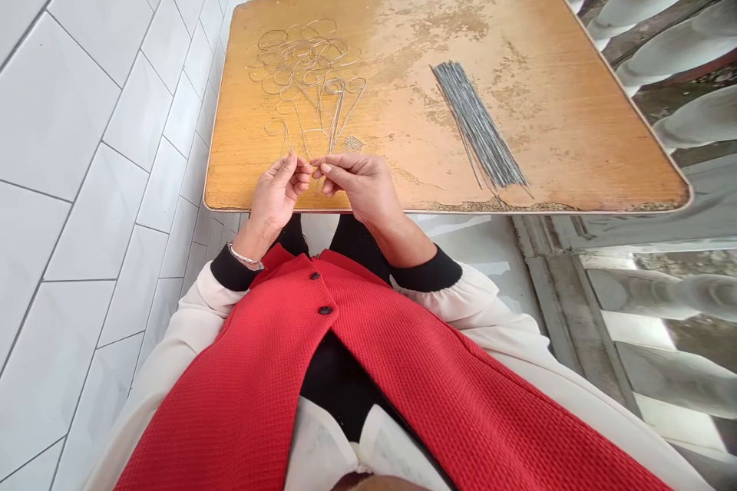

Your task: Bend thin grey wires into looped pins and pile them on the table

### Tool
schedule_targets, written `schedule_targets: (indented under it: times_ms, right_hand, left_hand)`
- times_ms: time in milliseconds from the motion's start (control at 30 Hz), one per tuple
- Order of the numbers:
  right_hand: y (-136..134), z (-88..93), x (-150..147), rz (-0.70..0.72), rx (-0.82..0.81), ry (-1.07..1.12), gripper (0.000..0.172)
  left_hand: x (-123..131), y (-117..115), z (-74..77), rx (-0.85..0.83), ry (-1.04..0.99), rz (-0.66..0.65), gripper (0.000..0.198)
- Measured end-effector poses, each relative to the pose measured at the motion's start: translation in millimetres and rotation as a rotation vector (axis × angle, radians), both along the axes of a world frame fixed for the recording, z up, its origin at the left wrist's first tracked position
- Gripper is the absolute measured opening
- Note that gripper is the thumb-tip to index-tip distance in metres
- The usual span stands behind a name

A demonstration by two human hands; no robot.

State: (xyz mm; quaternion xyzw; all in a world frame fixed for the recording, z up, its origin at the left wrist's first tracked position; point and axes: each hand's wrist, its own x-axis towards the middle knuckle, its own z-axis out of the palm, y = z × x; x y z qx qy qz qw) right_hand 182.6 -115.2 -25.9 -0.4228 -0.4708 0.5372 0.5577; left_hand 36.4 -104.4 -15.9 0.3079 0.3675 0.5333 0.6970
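Note:
My left hand (281, 190) is closed in a pinch on a thin metal wire (286, 136), whose curved, hook-like end stands up above the fingertips. Right beside it, my right hand (361, 182) also pinches thin wire, with its thumb and forefinger nearly touching the left fingertips. How the wire runs between the fingers is partly hidden. Just beyond both hands lies a loose pile of bent wires (311, 54) with looped ends. Some of their straight stems point toward my hands. A bundle of straight grey wires (480, 126) lies to the right, out of reach of both hands' fingers.
The worn wooden table (403, 92) has a peeling surface and a chipped front edge close to my body. A white tiled wall (115, 115) runs along the left. White balusters (650, 23) stand on the right.

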Motion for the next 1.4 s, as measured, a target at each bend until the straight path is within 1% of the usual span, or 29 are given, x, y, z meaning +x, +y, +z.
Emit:
schedule_targets:
  times_ms: [67,167,300,367,433,500,567,633,667,700,767,833,900,967,1100,1233,1400]
  right_hand:
    - [0.4,-1.6,-1.2,-0.011,0.014,-0.012,0.018]
    - [0.8,-3.1,-3.0,-0.022,0.029,-0.02,0.017]
    - [-0.9,-0.3,-4.1,-0.032,0.022,-0.047,0.018]
    - [-1.7,2.0,-3.5,-0.035,0.012,-0.032,0.017]
    - [-1.5,4.2,-2.0,-0.042,0.006,-0.01,0.016]
    - [-0.6,6.7,0.0,-0.056,0.0,-0.012,0.014]
    - [0.4,9.7,2.0,-0.073,-0.011,-0.039,0.012]
    - [0.8,12.7,3.6,-0.075,-0.03,-0.074,0.011]
    - [0.7,14.0,4.3,-0.07,-0.038,-0.087,0.011]
    - [0.4,15.0,4.8,-0.062,-0.044,-0.096,0.011]
    - [-0.4,16.3,5.5,-0.049,-0.049,-0.097,0.011]
    - [-1.1,16.4,5.9,-0.04,-0.05,-0.079,0.012]
    - [-1.3,15.7,5.8,-0.027,-0.052,-0.043,0.013]
    - [-1.1,14.5,5.3,-0.008,-0.054,0.012,0.013]
    - [-1.5,11.5,3.7,0.035,-0.062,0.105,0.017]
    - [-3.0,9.5,2.4,0.044,-0.077,0.093,0.022]
    - [-3.9,7.9,2.0,0.027,-0.058,0.09,0.028]
  left_hand:
    - [2.4,-1.0,-0.8,-0.019,-0.02,0.016,0.029]
    - [4.9,-1.6,-5.1,0.003,-0.066,0.03,0.029]
    - [5.6,-2.8,-9.7,0.019,-0.108,0.027,0.029]
    - [4.3,-4.1,-9.9,0.029,-0.094,0.01,0.025]
    - [1.2,-5.4,-9.5,0.065,-0.03,-0.014,0.018]
    - [-4.5,-5.8,-9.2,0.133,0.088,-0.002,0.018]
    - [-13.3,-3.8,-8.9,0.266,0.274,0.073,0.028]
    - [-24.8,1.4,-7.7,0.485,0.539,0.142,0.036]
    - [-31.2,5.3,-6.7,0.618,0.699,0.141,0.039]
    - [-37.4,9.7,-5.5,0.758,0.859,0.106,0.041]
    - [-48.1,19.6,-3.0,1.019,1.161,-0.012,0.043]
    - [-54.3,28.7,-1.5,1.137,1.296,-0.057,0.045]
    - [-55.6,34.7,-1.2,1.168,1.332,-0.061,0.048]
    - [-53.7,37.2,-1.6,1.168,1.326,-0.053,0.051]
    - [-48.4,34.7,-1.9,1.173,1.308,-0.034,0.052]
    - [-44.5,30.4,-2.3,1.183,1.306,0.002,0.048]
    - [-40.4,27.5,-5.0,1.202,1.235,0.036,0.046]
